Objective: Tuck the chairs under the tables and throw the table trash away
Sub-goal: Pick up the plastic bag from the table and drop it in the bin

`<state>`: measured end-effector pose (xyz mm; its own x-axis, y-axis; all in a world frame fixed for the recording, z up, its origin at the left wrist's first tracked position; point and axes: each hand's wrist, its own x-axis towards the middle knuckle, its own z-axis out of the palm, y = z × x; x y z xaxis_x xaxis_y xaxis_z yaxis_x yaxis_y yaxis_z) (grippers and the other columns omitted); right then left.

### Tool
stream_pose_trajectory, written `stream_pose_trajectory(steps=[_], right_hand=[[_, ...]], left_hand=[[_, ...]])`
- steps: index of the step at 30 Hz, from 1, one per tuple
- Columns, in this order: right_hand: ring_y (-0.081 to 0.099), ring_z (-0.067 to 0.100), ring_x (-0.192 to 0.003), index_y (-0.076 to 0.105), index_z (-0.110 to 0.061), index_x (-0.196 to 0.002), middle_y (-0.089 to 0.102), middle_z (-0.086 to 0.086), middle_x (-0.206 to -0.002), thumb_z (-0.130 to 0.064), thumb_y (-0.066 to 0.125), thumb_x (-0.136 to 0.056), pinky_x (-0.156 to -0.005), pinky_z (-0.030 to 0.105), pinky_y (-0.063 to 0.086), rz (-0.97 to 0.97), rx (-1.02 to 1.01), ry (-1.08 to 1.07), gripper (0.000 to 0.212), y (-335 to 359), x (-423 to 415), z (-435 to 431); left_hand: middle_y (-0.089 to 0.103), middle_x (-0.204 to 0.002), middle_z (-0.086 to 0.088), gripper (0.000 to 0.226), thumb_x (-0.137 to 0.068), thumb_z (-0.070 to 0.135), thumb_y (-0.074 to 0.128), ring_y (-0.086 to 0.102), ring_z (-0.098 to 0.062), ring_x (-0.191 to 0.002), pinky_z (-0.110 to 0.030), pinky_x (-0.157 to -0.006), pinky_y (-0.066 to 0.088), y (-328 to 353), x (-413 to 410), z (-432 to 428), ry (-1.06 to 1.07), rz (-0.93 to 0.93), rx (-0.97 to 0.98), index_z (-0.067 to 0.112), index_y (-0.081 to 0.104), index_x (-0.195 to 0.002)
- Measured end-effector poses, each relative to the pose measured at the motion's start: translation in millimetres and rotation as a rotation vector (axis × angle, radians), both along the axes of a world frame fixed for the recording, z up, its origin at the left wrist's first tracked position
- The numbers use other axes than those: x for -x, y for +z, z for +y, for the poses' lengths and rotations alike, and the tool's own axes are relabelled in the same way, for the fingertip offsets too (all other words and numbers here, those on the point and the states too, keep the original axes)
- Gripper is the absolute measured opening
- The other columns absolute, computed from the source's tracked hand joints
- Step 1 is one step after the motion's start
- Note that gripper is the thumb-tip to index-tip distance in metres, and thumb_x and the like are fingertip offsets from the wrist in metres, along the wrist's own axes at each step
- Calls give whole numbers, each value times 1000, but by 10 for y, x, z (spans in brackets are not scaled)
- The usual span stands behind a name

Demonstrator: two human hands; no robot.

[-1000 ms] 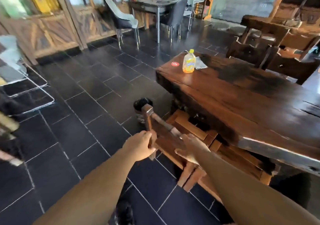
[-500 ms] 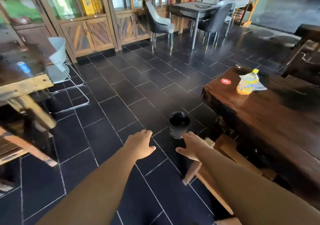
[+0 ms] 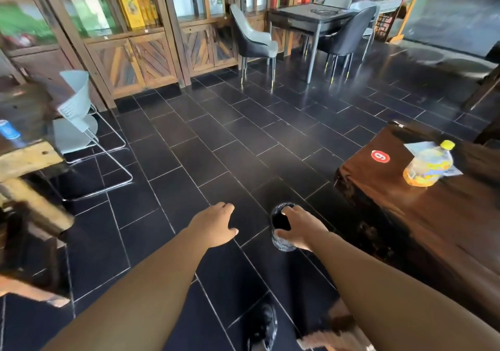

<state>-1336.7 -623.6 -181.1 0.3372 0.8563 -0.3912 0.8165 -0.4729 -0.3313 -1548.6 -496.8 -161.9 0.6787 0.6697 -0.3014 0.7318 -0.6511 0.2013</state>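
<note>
My left hand (image 3: 216, 223) and my right hand (image 3: 300, 229) hang out in front of me, fingers apart, holding nothing. The right hand overlaps a small black trash bin (image 3: 278, 219) standing on the floor by the dark wooden table (image 3: 433, 229). A yellow drink bottle (image 3: 427, 166) stands near that table's far corner on a crumpled paper (image 3: 422, 146), beside a red number sticker (image 3: 380, 156). The wooden chair (image 3: 332, 331) shows only as a blurred edge at the bottom, beside the table.
At the left, a second wooden table (image 3: 27, 158) carries a blue can (image 3: 9, 131); a white wire-frame chair (image 3: 78, 118) stands behind it. Grey chairs (image 3: 254, 42) surround a far dark table (image 3: 311, 18). Cabinets line the back wall. Black tiled floor lies between.
Both hands have let go of the wooden chair's back and now hold nothing. The view has swung left, so the chair dropped to the bottom edge and the left table came into sight.
</note>
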Motion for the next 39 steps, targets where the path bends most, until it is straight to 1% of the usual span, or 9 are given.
stream_pose_trajectory(steps=[3,6,11,17,21,24,30,34,39], right_hand=[[55,29,-121,43,-21,-142,49,5,-135,-53,62,-89,-97,46,51,-3,7,2,64,-19,-420,530],[52,29,-126,39,-21,-147,46,5,-141,-53,61,-91,-100,46,49,8,6,-15,68,18,-770,971],[51,28,-128,37,-20,-149,45,5,-144,-52,61,-91,-101,45,49,18,14,-46,70,51,-1293,1523],[53,27,-124,37,-21,-149,45,3,-142,-53,61,-92,-97,43,51,13,47,-123,69,-25,-1837,2123],[54,25,-122,38,-22,-148,46,1,-141,-53,60,-92,-93,40,52,-5,46,-172,67,-80,-2185,2718],[53,25,-125,39,-22,-146,46,1,-141,-53,60,-91,-95,42,51,-25,41,-210,66,-98,-2444,3330],[54,25,-123,40,-23,-145,47,1,-139,-52,60,-92,-96,41,51,-45,94,-254,64,57,-2871,4512],[54,25,-124,42,-23,-145,48,1,-139,-54,60,-91,-98,44,50,-42,51,-336,64,162,-3221,5165],[55,25,-122,42,-24,-145,48,0,-138,-53,59,-92,-97,43,50,-44,36,-397,63,183,-3669,5677]], left_hand=[[52,-132,3,53,-92,44,58,55,-20,-115,-37,-91,48,32,-436,513,18,-4,17,18,43,-136],[51,-134,3,54,-92,43,58,55,-20,-115,-40,-93,48,56,-828,924,5,10,32,18,43,-137],[46,-143,3,60,-93,43,58,51,-22,-126,-40,-98,47,74,-1445,1536,-36,-7,47,18,39,-144],[51,-135,3,52,-92,43,59,55,-21,-117,-40,-92,49,-33,-2088,2290,-125,-9,61,18,45,-136],[47,-142,4,59,-93,43,59,53,-21,-123,-37,-95,48,-104,-2492,3035,-94,-61,119,20,42,-144],[48,-143,4,61,-92,43,60,55,-21,-120,-38,-96,49,-125,-2786,3747,-82,-85,122,21,40,-145],[47,-142,7,59,-93,43,58,55,-18,-119,-35,-92,48,-66,-3289,5005,-194,-61,114,21,40,-146],[44,-148,6,57,-94,42,57,51,-20,-127,-37,-97,48,40,-3656,5766,-248,-38,81,22,40,-145],[51,-134,1,47,-95,41,56,56,-23,-116,-39,-89,51,122,-4270,6401,-381,22,38,18,46,-134]])
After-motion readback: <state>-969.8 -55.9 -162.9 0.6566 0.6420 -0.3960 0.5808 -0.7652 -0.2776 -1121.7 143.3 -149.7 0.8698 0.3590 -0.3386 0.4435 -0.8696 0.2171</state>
